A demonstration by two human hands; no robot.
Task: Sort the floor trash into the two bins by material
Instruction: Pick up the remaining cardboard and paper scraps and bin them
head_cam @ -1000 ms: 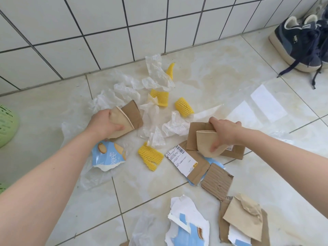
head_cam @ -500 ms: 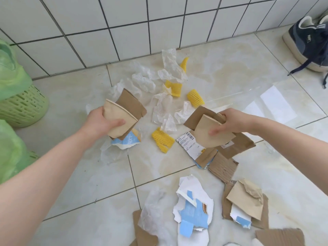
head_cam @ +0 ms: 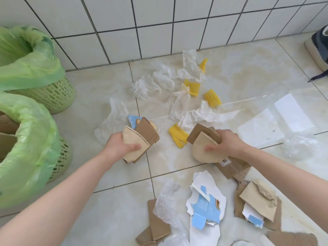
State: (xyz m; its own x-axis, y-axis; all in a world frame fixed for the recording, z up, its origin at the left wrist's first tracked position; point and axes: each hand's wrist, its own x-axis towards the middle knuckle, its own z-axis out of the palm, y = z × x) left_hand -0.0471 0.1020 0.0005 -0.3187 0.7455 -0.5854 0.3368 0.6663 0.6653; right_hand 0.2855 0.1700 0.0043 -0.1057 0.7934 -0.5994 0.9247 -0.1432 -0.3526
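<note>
1. The left hand point(head_cam: 122, 144) grips a stack of card point(head_cam: 140, 139): a pale tan curved piece in front, a darker brown corrugated piece behind it, both lifted off the floor point(head_cam: 110, 206), thumb pressed on the tan face.
2. The right hand point(head_cam: 225, 143) clasps a second stack point(head_cam: 202, 144): a tan rounded piece over brown cardboard, with a white label showing at its lower edge.
3. Two green-bagged bins stand at 9 o'clock: the far bin point(head_cam: 48, 96) against the wall, the near bin point(head_cam: 33, 148) with brown cardboard inside.
4. At 12 o'clock lie crumpled clear plastic point(head_cam: 156, 82) and yellow foam nets point(head_cam: 212, 97); another net point(head_cam: 178, 135) sits between the hands.
5. At 6 o'clock lie torn white-and-blue paper point(head_cam: 205, 205) and brown card scraps point(head_cam: 257, 205).
6. A blue wrapper point(head_cam: 133, 119) peeks out just behind the left stack.
7. A dark shoe point(head_cam: 319, 45) sits at 2 o'clock.
</note>
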